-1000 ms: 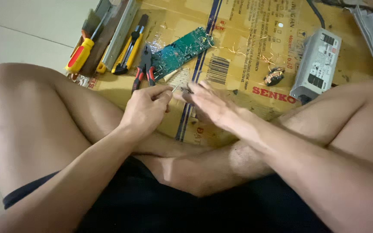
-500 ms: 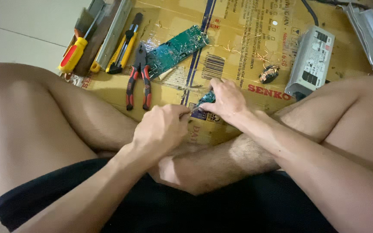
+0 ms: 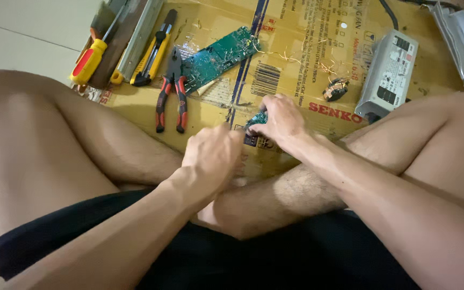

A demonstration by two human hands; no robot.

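Right hand [image 3: 277, 121]: grips small green circuit board [image 3: 255, 120], frame centre.
Left hand [image 3: 210, 158]: fist closed beside it; contents hidden.
Progress: long green circuit board [image 3: 218, 56] lies bare, upper centre; small board in hand.

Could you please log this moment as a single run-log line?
right hand: grips small green circuit board | left hand: closed fist beside it | pliers, large circuit board: on cardboard
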